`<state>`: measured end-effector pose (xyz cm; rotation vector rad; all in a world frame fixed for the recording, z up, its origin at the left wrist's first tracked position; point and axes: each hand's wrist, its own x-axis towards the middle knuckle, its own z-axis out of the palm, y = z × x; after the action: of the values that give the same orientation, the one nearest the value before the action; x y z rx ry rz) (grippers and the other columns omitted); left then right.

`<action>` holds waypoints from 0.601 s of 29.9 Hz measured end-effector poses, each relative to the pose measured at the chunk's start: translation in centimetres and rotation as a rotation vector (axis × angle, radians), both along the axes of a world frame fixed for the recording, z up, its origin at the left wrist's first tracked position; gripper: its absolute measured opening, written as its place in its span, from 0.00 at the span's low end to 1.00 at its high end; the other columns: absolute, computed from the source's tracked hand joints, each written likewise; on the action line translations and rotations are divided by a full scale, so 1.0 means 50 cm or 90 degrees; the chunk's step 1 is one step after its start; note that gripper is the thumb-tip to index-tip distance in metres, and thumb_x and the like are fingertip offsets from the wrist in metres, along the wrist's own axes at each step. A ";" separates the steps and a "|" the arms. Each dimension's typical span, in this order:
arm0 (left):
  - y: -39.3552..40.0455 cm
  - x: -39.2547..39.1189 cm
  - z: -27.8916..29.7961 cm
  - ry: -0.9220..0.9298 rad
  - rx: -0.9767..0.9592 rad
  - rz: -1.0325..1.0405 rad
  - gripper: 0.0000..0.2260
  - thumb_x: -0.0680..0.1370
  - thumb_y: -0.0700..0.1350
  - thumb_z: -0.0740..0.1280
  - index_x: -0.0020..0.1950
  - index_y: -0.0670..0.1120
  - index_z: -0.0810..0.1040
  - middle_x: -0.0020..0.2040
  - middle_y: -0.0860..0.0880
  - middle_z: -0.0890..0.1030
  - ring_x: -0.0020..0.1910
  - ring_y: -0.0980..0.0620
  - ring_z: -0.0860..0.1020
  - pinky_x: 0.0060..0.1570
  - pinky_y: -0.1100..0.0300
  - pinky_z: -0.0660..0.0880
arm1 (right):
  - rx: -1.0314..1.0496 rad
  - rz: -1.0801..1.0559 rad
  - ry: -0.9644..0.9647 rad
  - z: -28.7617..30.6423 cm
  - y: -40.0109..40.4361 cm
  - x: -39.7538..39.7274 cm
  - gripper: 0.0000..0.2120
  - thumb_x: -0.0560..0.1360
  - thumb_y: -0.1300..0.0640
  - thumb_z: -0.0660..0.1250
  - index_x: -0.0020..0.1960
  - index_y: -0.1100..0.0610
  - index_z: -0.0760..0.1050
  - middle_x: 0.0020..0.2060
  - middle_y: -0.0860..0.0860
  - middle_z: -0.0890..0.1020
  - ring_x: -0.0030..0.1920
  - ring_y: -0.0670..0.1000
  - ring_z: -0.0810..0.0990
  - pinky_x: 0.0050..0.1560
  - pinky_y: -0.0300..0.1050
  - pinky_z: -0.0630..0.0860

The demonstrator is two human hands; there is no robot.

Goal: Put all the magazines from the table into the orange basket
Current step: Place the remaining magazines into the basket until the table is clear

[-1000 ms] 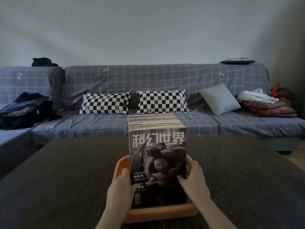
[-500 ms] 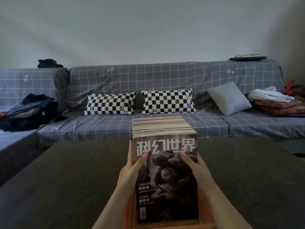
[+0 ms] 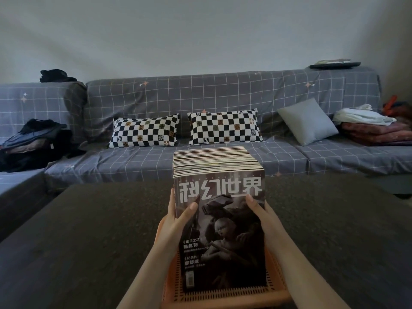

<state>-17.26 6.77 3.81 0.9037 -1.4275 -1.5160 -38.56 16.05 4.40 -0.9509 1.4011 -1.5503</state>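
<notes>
Two hands, left and right, grip one magazine stack in one orange basket.

Both hands climbed from basket to magazines.

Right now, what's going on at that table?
A person is handling a stack of magazines standing upright in the orange basket on the dark table. The left hand and right hand clasp the stack from either side, thumbs on the front cover. No other magazines are visible on the table.
</notes>
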 end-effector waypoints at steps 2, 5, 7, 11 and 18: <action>0.004 -0.005 0.001 0.026 0.015 -0.011 0.57 0.50 0.67 0.79 0.75 0.60 0.59 0.60 0.50 0.80 0.54 0.50 0.82 0.55 0.51 0.78 | 0.022 -0.015 0.008 -0.005 -0.005 0.000 0.25 0.59 0.31 0.74 0.54 0.34 0.76 0.54 0.43 0.82 0.56 0.49 0.80 0.61 0.56 0.73; 0.011 -0.008 0.007 0.028 0.018 -0.002 0.58 0.49 0.67 0.79 0.75 0.59 0.59 0.59 0.50 0.80 0.51 0.52 0.83 0.46 0.59 0.80 | 0.034 -0.034 0.023 -0.005 -0.007 0.003 0.25 0.57 0.30 0.74 0.52 0.32 0.76 0.50 0.40 0.83 0.54 0.47 0.81 0.61 0.55 0.74; 0.016 -0.005 0.016 0.013 0.013 -0.001 0.58 0.49 0.68 0.78 0.75 0.59 0.59 0.59 0.50 0.80 0.51 0.52 0.83 0.49 0.56 0.80 | 0.042 -0.055 0.056 0.003 -0.004 0.007 0.27 0.56 0.28 0.72 0.52 0.34 0.76 0.50 0.42 0.83 0.54 0.47 0.81 0.61 0.54 0.74; 0.033 0.016 0.028 -0.124 -0.036 0.007 0.56 0.54 0.74 0.71 0.77 0.59 0.55 0.63 0.48 0.79 0.58 0.46 0.80 0.61 0.42 0.75 | 0.041 -0.088 0.162 0.027 0.028 0.017 0.31 0.54 0.26 0.68 0.51 0.40 0.77 0.50 0.42 0.82 0.52 0.44 0.80 0.51 0.41 0.75; 0.106 0.102 -0.006 -0.517 -0.166 0.107 0.52 0.68 0.68 0.65 0.78 0.49 0.37 0.79 0.47 0.42 0.77 0.42 0.43 0.73 0.41 0.47 | 0.210 -0.267 0.443 -0.013 0.151 0.013 0.36 0.70 0.45 0.71 0.73 0.51 0.62 0.69 0.50 0.70 0.67 0.53 0.70 0.63 0.53 0.70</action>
<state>-12.14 12.05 3.48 1.5171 -1.9851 -0.8173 -37.93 23.61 3.76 -1.0845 2.3884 -1.2424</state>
